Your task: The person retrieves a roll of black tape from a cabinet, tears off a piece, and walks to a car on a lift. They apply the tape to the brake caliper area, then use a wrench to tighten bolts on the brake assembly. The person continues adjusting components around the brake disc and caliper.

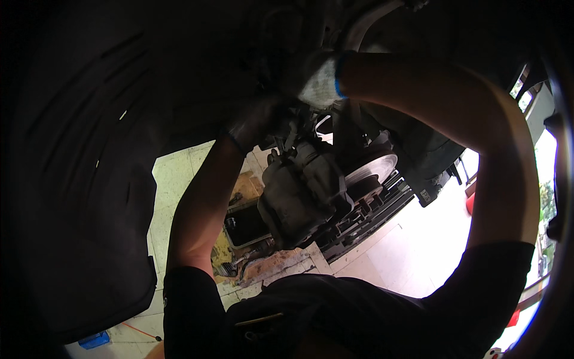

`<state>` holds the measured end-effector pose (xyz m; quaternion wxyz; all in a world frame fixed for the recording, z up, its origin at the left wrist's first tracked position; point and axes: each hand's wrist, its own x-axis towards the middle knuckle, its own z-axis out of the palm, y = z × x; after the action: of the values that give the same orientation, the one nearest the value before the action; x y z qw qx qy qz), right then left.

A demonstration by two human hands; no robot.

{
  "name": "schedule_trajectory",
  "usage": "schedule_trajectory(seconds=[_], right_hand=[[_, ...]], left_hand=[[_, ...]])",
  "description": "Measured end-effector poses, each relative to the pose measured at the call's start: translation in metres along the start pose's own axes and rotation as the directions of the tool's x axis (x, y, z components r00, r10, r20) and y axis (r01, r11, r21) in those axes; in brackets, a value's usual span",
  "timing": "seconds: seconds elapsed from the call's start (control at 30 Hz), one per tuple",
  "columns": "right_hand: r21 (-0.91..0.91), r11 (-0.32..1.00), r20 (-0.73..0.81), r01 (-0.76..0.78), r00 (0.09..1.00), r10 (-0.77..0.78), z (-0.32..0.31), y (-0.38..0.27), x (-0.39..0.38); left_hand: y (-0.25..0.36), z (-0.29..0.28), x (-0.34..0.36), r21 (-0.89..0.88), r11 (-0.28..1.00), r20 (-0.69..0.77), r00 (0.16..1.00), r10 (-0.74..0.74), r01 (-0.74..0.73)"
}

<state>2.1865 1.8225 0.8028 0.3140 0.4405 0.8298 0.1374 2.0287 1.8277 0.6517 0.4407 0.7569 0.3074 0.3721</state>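
My right hand (320, 81), in a white knit glove with a blue cuff, reaches into dark suspension parts under a vehicle; its fingers are lost in shadow. My left hand (257, 122) is raised just left and below it, among the same shadowed parts; what either hand holds cannot be made out. Below them hangs a dark brake caliper (299, 197), beside a shiny brake disc (368, 167).
The dark wheel arch liner (89, 197) fills the left side. On the tiled floor (179, 179) are a dark tray (248, 224) with tools on stained sheets, a blue object (94, 339) and an orange cord. Red objects show at the bright right edge.
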Motion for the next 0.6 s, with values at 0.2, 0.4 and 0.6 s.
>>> schedule_trajectory(seconds=[0.2,0.4,0.6], right_hand=[[0.007,1.0,0.002,-0.011,1.0,0.011,-0.001,0.004,-0.004],[0.02,1.0,0.03,-0.004,1.0,0.003,-0.005,0.002,0.004],[0.02,1.0,0.046,-0.007,0.999,0.006,-0.004,0.001,-0.002]], left_hand=[[-0.01,-0.002,-0.01,-0.04,0.99,-0.125,0.984,0.129,-0.135],[-0.019,-0.008,-0.01,0.293,0.877,-0.081,0.904,0.419,-0.38],[-0.016,-0.009,-0.009,0.375,0.848,-0.061,0.903,0.425,-0.373]])
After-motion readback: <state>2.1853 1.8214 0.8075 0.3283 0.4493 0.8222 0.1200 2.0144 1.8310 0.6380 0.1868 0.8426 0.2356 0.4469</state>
